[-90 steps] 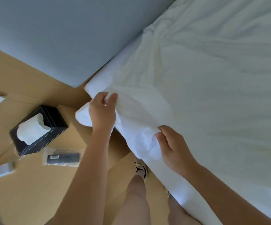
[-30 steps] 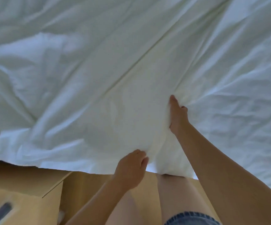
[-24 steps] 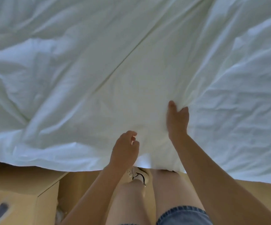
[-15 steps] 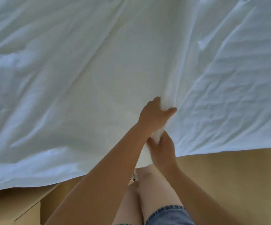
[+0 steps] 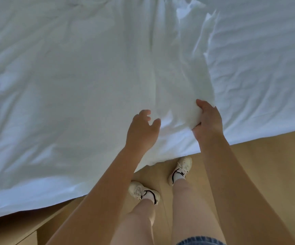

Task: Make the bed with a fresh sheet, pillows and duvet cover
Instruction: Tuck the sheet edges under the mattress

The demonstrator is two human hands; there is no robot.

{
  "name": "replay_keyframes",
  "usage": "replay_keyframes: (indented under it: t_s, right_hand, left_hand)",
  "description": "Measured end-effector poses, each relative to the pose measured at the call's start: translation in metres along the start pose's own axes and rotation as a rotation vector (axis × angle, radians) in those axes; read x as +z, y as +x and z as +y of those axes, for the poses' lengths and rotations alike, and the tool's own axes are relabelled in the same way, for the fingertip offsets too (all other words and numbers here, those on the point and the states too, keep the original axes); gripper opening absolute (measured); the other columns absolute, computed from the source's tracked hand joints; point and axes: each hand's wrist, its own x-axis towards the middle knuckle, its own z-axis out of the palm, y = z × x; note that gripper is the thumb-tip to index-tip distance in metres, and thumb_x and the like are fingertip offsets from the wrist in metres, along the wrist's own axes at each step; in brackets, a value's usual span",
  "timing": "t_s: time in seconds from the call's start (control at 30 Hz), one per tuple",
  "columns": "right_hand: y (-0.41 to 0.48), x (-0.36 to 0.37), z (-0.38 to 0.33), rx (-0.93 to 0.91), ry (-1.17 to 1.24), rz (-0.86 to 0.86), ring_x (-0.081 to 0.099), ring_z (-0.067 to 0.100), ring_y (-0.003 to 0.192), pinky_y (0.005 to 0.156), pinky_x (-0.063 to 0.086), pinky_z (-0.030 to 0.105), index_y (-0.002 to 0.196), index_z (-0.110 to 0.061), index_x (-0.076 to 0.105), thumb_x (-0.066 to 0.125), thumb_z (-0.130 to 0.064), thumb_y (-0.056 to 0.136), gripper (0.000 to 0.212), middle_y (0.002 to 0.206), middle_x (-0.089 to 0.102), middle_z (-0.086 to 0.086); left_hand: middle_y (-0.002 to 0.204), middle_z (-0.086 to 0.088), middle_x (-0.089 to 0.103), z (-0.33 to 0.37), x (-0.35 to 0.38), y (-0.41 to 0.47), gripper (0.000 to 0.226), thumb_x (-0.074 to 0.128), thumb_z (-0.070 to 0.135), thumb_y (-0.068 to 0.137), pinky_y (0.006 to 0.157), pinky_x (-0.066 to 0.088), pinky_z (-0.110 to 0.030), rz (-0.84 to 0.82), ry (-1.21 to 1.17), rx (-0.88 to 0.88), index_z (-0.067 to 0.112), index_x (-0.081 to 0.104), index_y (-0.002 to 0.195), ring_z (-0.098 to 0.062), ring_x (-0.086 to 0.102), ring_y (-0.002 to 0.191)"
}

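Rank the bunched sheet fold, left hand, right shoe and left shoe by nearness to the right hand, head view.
1. Bunched sheet fold, gripped in the right hand.
2. Left hand, beside it on the left.
3. Right shoe, down on the floor.
4. Left shoe, farther back and left.

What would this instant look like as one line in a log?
white sheet: rumpled, edge overhanging | right hand: grips a bunched fold | left hand: loose, holding nothing
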Motion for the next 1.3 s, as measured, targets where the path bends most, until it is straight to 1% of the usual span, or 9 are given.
replay_keyframes:
  t_s: [0.13, 0.23, 0.33, 0.43, 0.57, 0.83, 0.97, 1.1, 1.3]
  right_hand:
    - [-0.029, -0.072, 0.019, -0.307, -0.636, -0.104, 0.065, 0.005, 0.070, 0.057, 0.050, 0.020, 0.092, -0.030, 0.059, 0.059, -0.008, 0.085, 0.023, 0.077, 0.068, -0.010]
    - [-0.026, -0.124, 0.020, -0.247, -0.772, -0.262, 0.064, 0.009, 0.079, 0.065, 0.049, 0.019, 0.100, -0.028, 0.058, 0.056, -0.004, 0.087, 0.027, 0.084, 0.068, -0.008]
    - [0.015, -0.159, -0.025, 0.004, -0.500, -0.185, 0.065, 0.015, 0.078, 0.065, 0.049, 0.022, 0.091, -0.022, 0.060, 0.052, -0.012, 0.093, 0.013, 0.082, 0.067, -0.003]
    - [0.070, -0.176, -0.084, 0.395, 0.097, -0.121, 0.069, 0.023, 0.091, 0.070, 0.054, 0.034, 0.107, -0.014, 0.065, 0.049, -0.047, 0.092, 0.040, 0.100, 0.071, 0.008]
    - [0.115, -0.174, -0.130, 0.397, -0.003, -0.174, 0.070, 0.029, 0.090, 0.067, 0.057, 0.037, 0.117, -0.012, 0.065, 0.059, -0.040, 0.089, 0.040, 0.104, 0.071, 0.012]
    - [0.068, -0.243, -0.137, -0.255, -0.512, -0.063, 0.060, 0.000, 0.063, 0.052, 0.047, 0.012, 0.085, -0.037, 0.060, 0.059, -0.009, 0.087, 0.027, 0.076, 0.066, -0.010]
    - [0.075, -0.283, -0.144, 0.012, -0.099, -0.031, 0.065, 0.015, 0.079, 0.060, 0.053, 0.023, 0.108, -0.016, 0.058, 0.063, -0.036, 0.080, 0.034, 0.084, 0.066, -0.002]
    - [0.129, -0.298, -0.168, 0.398, 0.404, -0.057, 0.065, 0.028, 0.107, 0.088, 0.052, 0.043, 0.119, -0.014, 0.063, 0.050, -0.060, 0.086, 0.058, 0.117, 0.066, 0.011]
    - [0.157, -0.271, -0.182, 0.220, 0.199, 0.277, 0.068, 0.020, 0.070, 0.059, 0.053, 0.027, 0.080, -0.017, 0.067, 0.067, -0.014, 0.084, 0.005, 0.076, 0.070, 0.001]
  left_hand:
    - [0.111, 0.010, 0.054, 0.077, 0.067, 0.018, 0.078, 0.065, 0.061, 0.075, 0.074, 0.045, -0.023, -0.224, -0.274, -0.044, 0.020, 0.039, 0.137, -0.010, 0.055, 0.095]
    - [0.109, 0.000, 0.056, 0.107, 0.130, 0.031, 0.048, 0.063, 0.035, 0.084, 0.084, 0.051, -0.035, -0.449, 0.036, -0.082, 0.012, 0.044, 0.122, -0.022, 0.058, 0.099]
    - [0.099, -0.005, 0.060, 0.129, 0.176, 0.022, 0.004, 0.046, 0.014, 0.086, 0.074, 0.045, -0.028, -0.478, 0.142, -0.005, 0.016, 0.049, 0.087, -0.026, 0.057, 0.094]
    - [0.062, 0.006, 0.059, 0.148, 0.197, 0.000, 0.023, 0.042, 0.022, 0.083, 0.054, 0.040, -0.015, -0.649, -0.020, 0.044, 0.027, 0.056, 0.066, -0.011, 0.055, 0.060]
    - [0.041, 0.011, 0.042, 0.170, 0.195, 0.001, 0.039, 0.052, 0.010, 0.082, 0.045, 0.026, -0.016, -0.895, 0.225, -0.007, 0.027, 0.050, 0.048, -0.004, 0.036, 0.040]
    - [0.093, -0.001, 0.067, 0.261, 0.282, 0.046, 0.037, 0.062, 0.047, 0.082, 0.064, 0.054, -0.028, -0.517, -0.058, -0.299, 0.015, 0.060, 0.100, -0.017, 0.066, 0.082]
    - [0.085, 0.001, 0.054, 0.276, 0.329, 0.037, 0.018, 0.047, 0.007, 0.083, 0.067, 0.041, -0.028, -0.450, 0.288, 0.007, 0.010, 0.053, 0.100, -0.023, 0.054, 0.084]
    - [0.072, 0.009, 0.045, 0.264, 0.315, 0.019, 0.023, 0.044, 0.002, 0.084, 0.056, 0.033, -0.022, -0.853, 0.604, 0.299, 0.023, 0.043, 0.075, -0.014, 0.046, 0.070]
    - [0.081, 0.011, 0.061, 0.251, 0.291, 0.023, 0.005, 0.062, 0.025, 0.084, 0.059, 0.039, -0.013, -0.878, 0.423, -0.071, 0.022, 0.059, 0.081, -0.002, 0.056, 0.071]
